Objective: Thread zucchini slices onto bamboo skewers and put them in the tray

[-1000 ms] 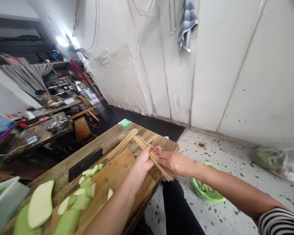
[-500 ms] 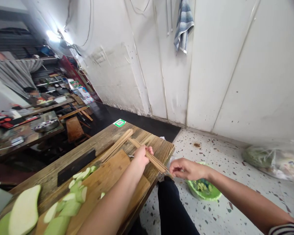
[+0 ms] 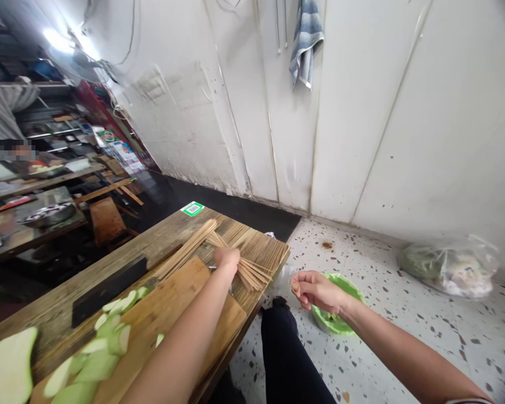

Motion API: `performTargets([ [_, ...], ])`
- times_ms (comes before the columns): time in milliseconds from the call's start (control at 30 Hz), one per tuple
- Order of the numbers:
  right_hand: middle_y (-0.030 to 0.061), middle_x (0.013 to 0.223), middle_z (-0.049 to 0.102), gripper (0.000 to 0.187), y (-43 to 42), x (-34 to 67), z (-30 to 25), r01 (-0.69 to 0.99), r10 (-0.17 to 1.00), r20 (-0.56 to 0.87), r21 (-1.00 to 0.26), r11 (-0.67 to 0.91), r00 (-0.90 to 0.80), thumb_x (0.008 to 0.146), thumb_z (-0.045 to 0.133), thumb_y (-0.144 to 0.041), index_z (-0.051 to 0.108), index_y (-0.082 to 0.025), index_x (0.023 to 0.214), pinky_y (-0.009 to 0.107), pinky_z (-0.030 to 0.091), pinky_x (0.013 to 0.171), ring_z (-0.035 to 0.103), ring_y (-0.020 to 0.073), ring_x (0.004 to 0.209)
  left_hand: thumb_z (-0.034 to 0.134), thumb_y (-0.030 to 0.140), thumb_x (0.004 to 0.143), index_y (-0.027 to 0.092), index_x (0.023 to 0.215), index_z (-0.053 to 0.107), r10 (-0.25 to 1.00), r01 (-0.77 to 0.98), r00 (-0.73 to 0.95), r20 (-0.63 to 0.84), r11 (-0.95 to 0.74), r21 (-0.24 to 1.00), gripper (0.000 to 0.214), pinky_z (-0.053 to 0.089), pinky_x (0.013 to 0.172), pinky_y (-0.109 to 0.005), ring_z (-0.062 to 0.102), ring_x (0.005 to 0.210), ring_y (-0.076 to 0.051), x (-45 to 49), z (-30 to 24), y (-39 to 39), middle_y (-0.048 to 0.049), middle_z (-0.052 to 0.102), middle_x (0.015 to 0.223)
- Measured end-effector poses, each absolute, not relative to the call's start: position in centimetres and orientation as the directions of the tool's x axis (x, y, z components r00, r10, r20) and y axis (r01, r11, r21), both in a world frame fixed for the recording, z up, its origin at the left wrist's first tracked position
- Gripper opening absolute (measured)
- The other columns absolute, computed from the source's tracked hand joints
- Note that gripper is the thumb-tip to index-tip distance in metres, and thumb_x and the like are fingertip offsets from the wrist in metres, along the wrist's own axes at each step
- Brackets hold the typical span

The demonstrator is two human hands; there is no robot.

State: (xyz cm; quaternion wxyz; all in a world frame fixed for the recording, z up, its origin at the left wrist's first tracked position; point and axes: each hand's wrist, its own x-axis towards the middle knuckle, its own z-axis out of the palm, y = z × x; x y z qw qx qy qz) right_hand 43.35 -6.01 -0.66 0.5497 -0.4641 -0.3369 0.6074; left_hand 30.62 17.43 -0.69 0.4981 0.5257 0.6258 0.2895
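My left hand [image 3: 227, 259] is closed round a bundle of thin bamboo skewers [image 3: 255, 274] at the right end of the wooden table. Toward the table edge the bundle's ends fan apart. Beyond that hand, a second bunch of skewers [image 3: 189, 247] lies beside the cutting board [image 3: 185, 292]. Off the table edge, my right hand [image 3: 317, 290] pinches a small tan thing that looks like a rubber band [image 3: 295, 288]. Slices of pale green vegetable [image 3: 105, 342] lie on the board's left part, with a larger cut piece [image 3: 10, 367] at the lower left.
A green basin [image 3: 351, 289] stands on the speckled floor under my right hand. A filled plastic bag [image 3: 450, 266] rests by the wall. On the table are a dark block-like blade [image 3: 109, 289] and a green code card [image 3: 192, 209]. Another person [image 3: 21, 157] is at the far left.
My right hand has drawn away from the skewers' ends with the small tan thing. The bundle in my left hand has spread out. The view has turned slightly right.
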Motion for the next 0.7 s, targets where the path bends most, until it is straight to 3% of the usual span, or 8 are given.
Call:
performTargets([
  [133, -0.0079, 0.049, 0.052, 0.023, -4.8, 42.6, -1.4, -0.458, 0.975, -0.211, -0.875, -0.156, 0.073, 0.067, 0.073, -0.031, 0.056, -0.015, 0.067, 0.017, 0.036, 0.036, 0.042, 0.0045, 0.037, 0.070, 0.013, 0.066, 0.013, 0.115, 0.051, 0.983, 0.519, -0.053, -0.178, 0.179, 0.836, 0.052, 0.040, 0.090, -0.044, 0.052, 0.113, -0.038, 29.9, -0.2, 17.0, -0.0227, 0.060, 0.111],
  [433, -0.0022, 0.065, 0.061, 0.026, -3.4, 40.3, -2.9, -0.626, 0.969, -0.230, -0.770, -0.124, 0.090, 0.065, 0.079, -0.030, 0.060, -0.014, 0.068, 0.022, 0.046, 0.055, 0.057, 0.0084, 0.056, 0.068, 0.007, 0.061, 0.010, 0.139, 0.023, 0.995, 0.614, -0.078, -0.065, 0.099, 0.783, 0.089, 0.038, 0.091, -0.045, 0.055, 0.109, -0.038, 30.2, 0.3, 16.9, -0.0257, 0.062, 0.109],
  [700, -0.0019, 0.067, 0.063, 0.026, -3.4, 39.7, -2.8, -0.715, 0.975, -0.224, -0.683, -0.150, 0.010, 0.066, 0.081, -0.028, 0.061, -0.013, 0.073, 0.021, 0.047, 0.057, 0.059, 0.0081, 0.058, 0.065, 0.007, 0.065, 0.016, 0.134, 0.038, 0.997, 0.662, -0.062, -0.045, 0.075, 0.745, 0.074, 0.037, 0.089, -0.047, 0.059, 0.104, -0.037, 30.7, -0.2, 17.2, -0.0191, 0.069, 0.091],
])
